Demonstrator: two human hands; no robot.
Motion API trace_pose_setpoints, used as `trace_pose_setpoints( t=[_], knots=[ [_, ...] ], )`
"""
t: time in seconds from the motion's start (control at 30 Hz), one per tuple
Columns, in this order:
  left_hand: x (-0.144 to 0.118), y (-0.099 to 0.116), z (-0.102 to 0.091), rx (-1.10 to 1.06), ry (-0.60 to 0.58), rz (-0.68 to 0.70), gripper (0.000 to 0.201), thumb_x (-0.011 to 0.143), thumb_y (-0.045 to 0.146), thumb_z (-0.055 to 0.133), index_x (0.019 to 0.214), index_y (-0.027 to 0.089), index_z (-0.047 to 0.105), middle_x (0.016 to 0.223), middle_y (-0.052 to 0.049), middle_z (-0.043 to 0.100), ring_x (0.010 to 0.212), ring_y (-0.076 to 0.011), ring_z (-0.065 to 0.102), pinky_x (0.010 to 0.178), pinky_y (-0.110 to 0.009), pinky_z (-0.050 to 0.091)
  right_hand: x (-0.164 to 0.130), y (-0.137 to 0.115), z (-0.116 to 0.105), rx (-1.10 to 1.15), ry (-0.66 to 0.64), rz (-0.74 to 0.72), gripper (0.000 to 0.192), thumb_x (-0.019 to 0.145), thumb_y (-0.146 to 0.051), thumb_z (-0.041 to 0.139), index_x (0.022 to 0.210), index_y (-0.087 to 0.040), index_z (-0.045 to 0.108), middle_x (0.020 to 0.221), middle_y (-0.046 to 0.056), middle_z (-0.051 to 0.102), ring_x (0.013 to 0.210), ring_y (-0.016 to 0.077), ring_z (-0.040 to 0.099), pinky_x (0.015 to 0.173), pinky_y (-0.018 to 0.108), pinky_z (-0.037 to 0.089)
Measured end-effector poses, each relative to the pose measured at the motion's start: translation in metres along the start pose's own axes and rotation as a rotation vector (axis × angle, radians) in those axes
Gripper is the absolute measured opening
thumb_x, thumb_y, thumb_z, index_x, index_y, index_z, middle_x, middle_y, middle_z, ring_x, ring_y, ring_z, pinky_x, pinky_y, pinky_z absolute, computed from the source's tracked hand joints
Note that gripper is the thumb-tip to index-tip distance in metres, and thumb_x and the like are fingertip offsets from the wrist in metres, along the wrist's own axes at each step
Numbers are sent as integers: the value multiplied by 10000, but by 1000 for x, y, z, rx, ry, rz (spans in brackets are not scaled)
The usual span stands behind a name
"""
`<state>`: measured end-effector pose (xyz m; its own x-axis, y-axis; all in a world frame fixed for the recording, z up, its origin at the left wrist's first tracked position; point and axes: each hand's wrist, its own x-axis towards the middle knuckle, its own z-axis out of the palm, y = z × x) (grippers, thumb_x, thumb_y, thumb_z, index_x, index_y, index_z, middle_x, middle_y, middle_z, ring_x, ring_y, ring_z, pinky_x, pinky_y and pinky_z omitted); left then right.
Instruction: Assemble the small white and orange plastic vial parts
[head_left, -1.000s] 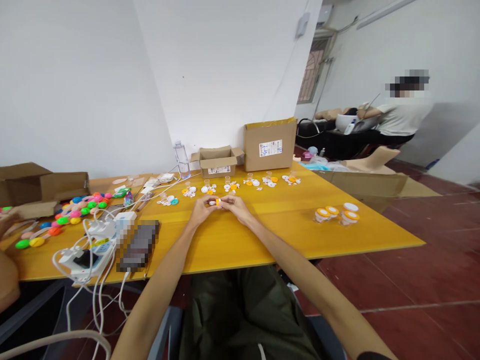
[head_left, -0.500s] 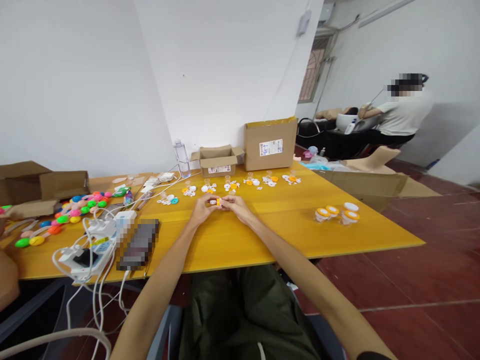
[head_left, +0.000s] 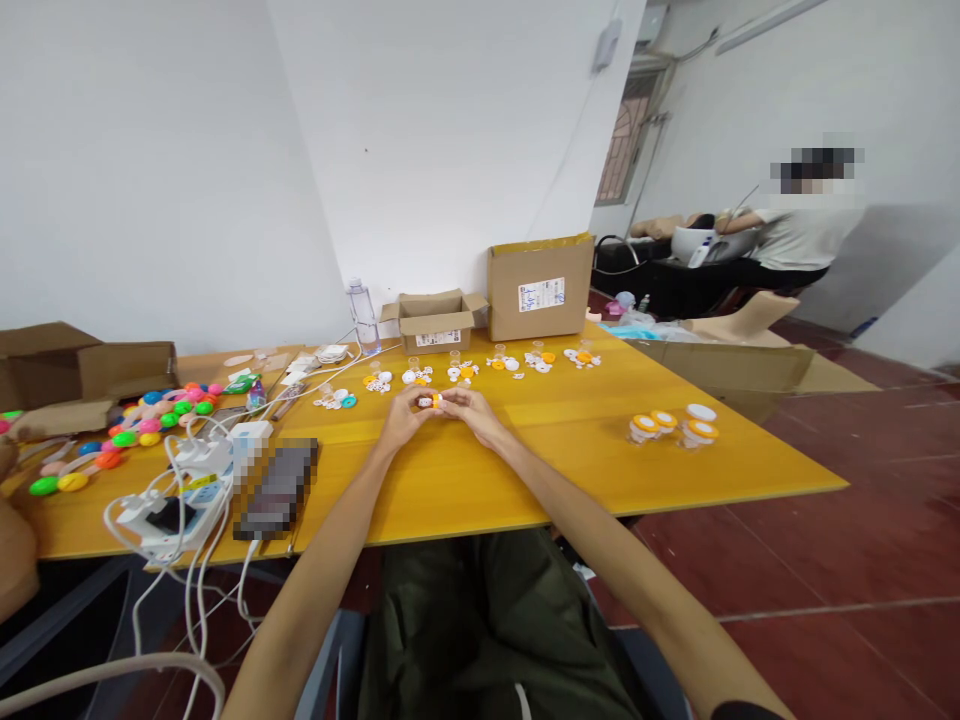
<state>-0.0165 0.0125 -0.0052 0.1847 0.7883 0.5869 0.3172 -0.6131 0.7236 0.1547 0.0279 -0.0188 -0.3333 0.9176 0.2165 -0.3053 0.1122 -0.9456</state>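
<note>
Over the middle of the yellow table, both hands meet at a small white and orange plastic part (head_left: 435, 401). My left hand (head_left: 403, 418) pinches its left end between thumb and fingers. From the other side, the fingers of my right hand (head_left: 475, 412) close on the right end, partly hiding it. Just beyond the hands runs a row of small piles, each with white and orange wheel-like plastic pieces (head_left: 466, 373) and a small clear cup (head_left: 454, 358). One pile at the left has a teal disc (head_left: 349, 401).
Several orange-and-white capped clear pieces (head_left: 700, 431) stand at the right. Behind are an open small carton (head_left: 436, 322), a large box (head_left: 541, 292) and a bottle (head_left: 363, 318). Power strips (head_left: 196, 500), cables, a phone (head_left: 277, 490) and colourful balls (head_left: 150, 425) lie left. Someone sits far right.
My right fingers have shifted slightly, and a small pale piece that showed above them is out of sight. Both hands stay in place around the white and orange part.
</note>
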Motion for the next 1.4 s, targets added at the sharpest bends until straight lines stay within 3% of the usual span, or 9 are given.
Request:
trace_pose_setpoints(
  t=[0.33,0.63,0.8,1.17,1.4],
  knots=[
    [-2,-3,2,-21,-27,-14,288,712,299,800,977,207,734,953,-49,706,885,-197,659,803,-324,542,0,1,-2,8,-11,35,371,606,-491,846,832,-208,765,887,54,754,822,203,693,820,361,563],
    [0,-3,2,-5,-13,-69,256,703,279,787,945,203,747,904,-43,704,829,-188,654,780,-321,538,1,1,0,15,6,8,384,533,-447,881,819,-217,767,889,39,762,840,203,689,853,368,552],
    [-1,-1,2,8,-13,-46,241,711,257,776,946,213,745,900,-37,697,824,-189,652,784,-328,539,0,1,0,-7,7,5,363,565,-455,861,826,-218,773,898,51,759,867,217,685,852,369,546],
    [-2,2,1,59,-21,26,226,742,309,771,940,207,732,855,-31,686,824,-194,631,790,-339,530,-1,-2,1,-46,-2,11,390,570,-529,839,749,-193,756,761,31,723,711,163,643,745,323,539],
    [-2,4,0,85,-15,16,220,756,343,763,923,201,742,819,-30,683,770,-180,627,746,-318,536,-1,-1,2,-69,17,-35,347,576,-460,837,808,-210,776,825,37,757,790,196,667,773,340,533]
  ],
)
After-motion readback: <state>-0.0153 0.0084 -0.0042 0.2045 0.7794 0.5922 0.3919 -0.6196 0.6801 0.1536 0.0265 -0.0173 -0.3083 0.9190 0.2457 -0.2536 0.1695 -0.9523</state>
